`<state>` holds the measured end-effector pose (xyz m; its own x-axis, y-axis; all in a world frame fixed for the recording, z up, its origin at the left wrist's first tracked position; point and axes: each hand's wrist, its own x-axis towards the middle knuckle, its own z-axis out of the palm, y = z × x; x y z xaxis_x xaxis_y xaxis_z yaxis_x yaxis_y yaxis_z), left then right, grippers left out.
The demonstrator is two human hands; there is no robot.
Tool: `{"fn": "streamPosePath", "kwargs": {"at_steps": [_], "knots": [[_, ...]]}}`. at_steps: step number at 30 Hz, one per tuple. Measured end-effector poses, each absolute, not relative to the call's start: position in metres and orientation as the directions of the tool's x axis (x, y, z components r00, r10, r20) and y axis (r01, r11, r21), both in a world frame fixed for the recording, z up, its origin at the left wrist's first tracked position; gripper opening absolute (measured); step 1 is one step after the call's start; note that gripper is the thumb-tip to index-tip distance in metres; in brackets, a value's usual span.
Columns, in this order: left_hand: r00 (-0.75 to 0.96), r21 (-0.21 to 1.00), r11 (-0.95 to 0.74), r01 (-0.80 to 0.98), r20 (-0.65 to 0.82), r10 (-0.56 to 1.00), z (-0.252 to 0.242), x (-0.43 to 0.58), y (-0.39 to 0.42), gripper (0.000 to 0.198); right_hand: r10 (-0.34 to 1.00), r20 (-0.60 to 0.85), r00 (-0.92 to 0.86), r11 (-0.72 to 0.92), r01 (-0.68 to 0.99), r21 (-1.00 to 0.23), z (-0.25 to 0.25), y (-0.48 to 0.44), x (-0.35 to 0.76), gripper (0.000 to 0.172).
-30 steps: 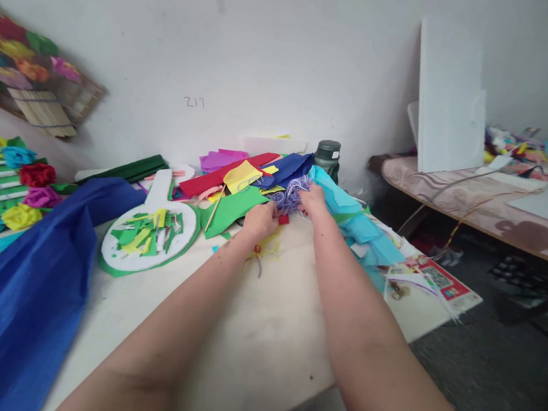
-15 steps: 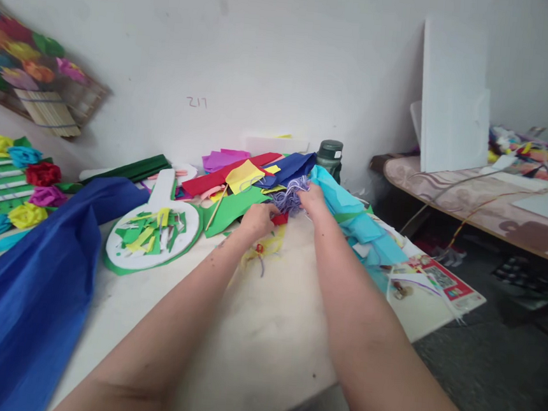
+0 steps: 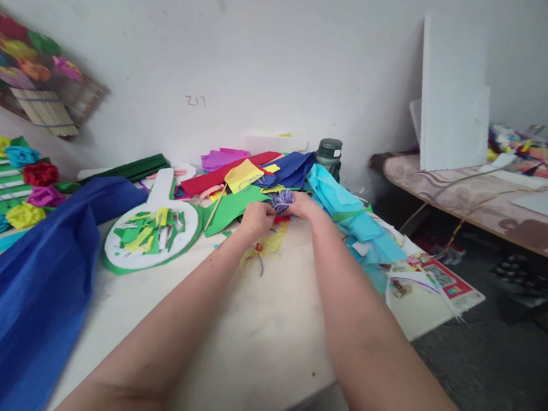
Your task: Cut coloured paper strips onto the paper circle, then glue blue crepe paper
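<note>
A tangled bundle of purple yarn (image 3: 281, 200) lies between my hands at the far side of the table, against the heap of coloured paper. My right hand (image 3: 305, 206) is closed on its right side. Just left of the yarn, my left hand (image 3: 258, 219) has its fingers bent together in a pinch; what they hold is too small to make out. A green paper sheet (image 3: 236, 208) lies beside that hand. Nearer me are thin yellow netting (image 3: 275, 241) and a small red piece (image 3: 259, 248) with a purple strand.
A white paddle-shaped board (image 3: 128, 258) with green and yellow scraps lies left, near a large blue sheet (image 3: 31, 286). Behind the paper heap stands a dark green flask (image 3: 328, 159). Light blue paper (image 3: 372, 236) covers the right side. Another table (image 3: 490, 202) stands farther right.
My right hand has moved left and slightly down, bringing the purple yarn closer to my left hand. The yarn now looks more bunched. My left hand has barely moved.
</note>
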<state>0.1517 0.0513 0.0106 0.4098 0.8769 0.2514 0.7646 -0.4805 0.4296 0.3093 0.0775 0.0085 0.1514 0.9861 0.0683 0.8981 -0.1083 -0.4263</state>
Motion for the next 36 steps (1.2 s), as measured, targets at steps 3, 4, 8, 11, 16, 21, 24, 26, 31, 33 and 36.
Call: {"fn": "streamPosePath", "kwargs": {"at_steps": [3, 4, 8, 11, 16, 21, 24, 26, 31, 33, 36], "knots": [[0.428, 0.435, -0.492, 0.754, 0.244, 0.870, 0.009, 0.152, 0.053, 0.026, 0.993, 0.036, 0.115, -0.098, 0.942, -0.322, 0.008, 0.079, 0.306, 0.050], [0.445, 0.429, -0.492, 0.757, 0.212, 0.870, 0.009, 0.151, 0.053, 0.027, 0.994, 0.037, 0.104, -0.088, 0.949, -0.302, 0.007, 0.079, 0.305, 0.049], [0.464, 0.397, -0.476, 0.785, 0.134, 0.876, 0.010, 0.147, 0.055, 0.031, 0.994, 0.074, 0.079, -0.056, 0.961, -0.269, 0.006, 0.080, 0.304, 0.042], [0.372, 0.416, -0.417, 0.808, 0.189, 0.909, 0.010, 0.148, 0.055, 0.031, 0.991, 0.094, 0.099, -0.071, 0.963, -0.260, 0.006, 0.080, 0.304, 0.037], [0.403, 0.376, -0.476, 0.795, 0.259, 0.878, 0.008, 0.154, 0.052, 0.037, 0.987, 0.115, 0.109, -0.075, 0.962, -0.264, 0.006, 0.078, 0.305, 0.035], [0.436, 0.267, -0.508, 0.819, 0.287, 0.853, 0.006, 0.153, 0.046, 0.038, 0.996, 0.055, 0.063, -0.040, 0.934, -0.355, 0.013, 0.071, 0.303, 0.036], [0.380, 0.232, -0.470, 0.852, 0.344, 0.859, 0.006, 0.150, 0.046, 0.036, 0.999, -0.017, 0.049, -0.052, 0.926, -0.373, 0.020, 0.064, 0.298, 0.046], [0.336, 0.224, -0.433, 0.873, 0.366, 0.868, 0.005, 0.148, 0.047, 0.033, 0.997, -0.028, 0.068, -0.073, 0.936, -0.345, 0.022, 0.062, 0.295, 0.049], [0.287, 0.211, -0.376, 0.902, 0.356, 0.889, 0.005, 0.146, 0.049, 0.030, 0.998, -0.009, 0.069, -0.068, 0.956, -0.286, 0.023, 0.063, 0.293, 0.046], [0.269, 0.207, -0.354, 0.912, 0.349, 0.897, 0.007, 0.145, 0.048, 0.029, 0.997, -0.006, 0.081, -0.079, 0.962, -0.263, 0.023, 0.063, 0.293, 0.046], [0.239, 0.217, -0.320, 0.922, 0.333, 0.912, 0.012, 0.145, 0.046, 0.029, 0.997, 0.001, 0.082, -0.078, 0.960, -0.268, 0.021, 0.064, 0.294, 0.044]]}}
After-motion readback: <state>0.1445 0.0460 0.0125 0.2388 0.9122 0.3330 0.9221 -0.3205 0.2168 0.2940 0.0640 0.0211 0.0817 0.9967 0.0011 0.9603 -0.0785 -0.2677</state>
